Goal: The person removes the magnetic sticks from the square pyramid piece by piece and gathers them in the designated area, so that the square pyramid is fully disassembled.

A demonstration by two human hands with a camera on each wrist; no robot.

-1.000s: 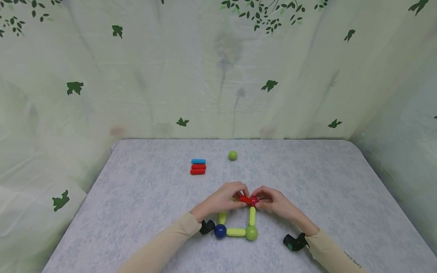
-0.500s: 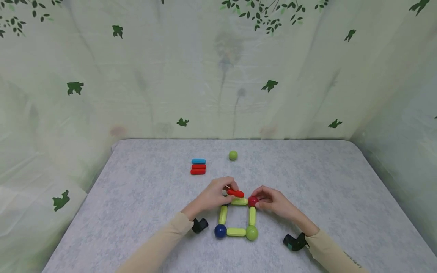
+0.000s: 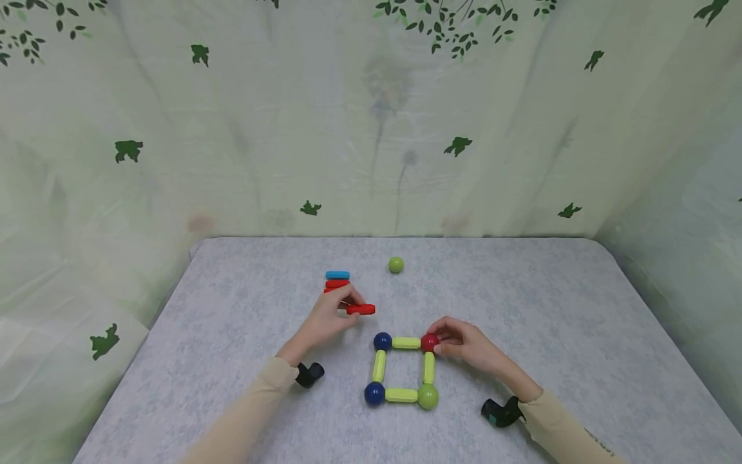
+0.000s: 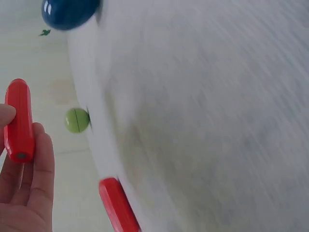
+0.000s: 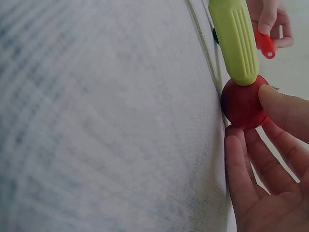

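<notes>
Red rod (image 3: 361, 309) carried away from the frame (image 3: 379, 366)

Left hand (image 3: 326, 319) pinches it near the loose rods (image 3: 337, 275), seemingly leaving the frame to stand without it; right hand (image 3: 466, 341) grips the red ball (image 3: 429, 342), the frame's far right corner. Beyond, a green ball (image 3: 396, 265) sits on the desk (image 3: 522, 290).

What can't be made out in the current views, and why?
Head: most of the nearer laid-down red stick, hidden by the left hand.
Head: writing on the right sleeve, too small to read.
Left wrist: blue ball, cut off by top edge.
Right wrist: lime stick, cut off by top edge.
</notes>
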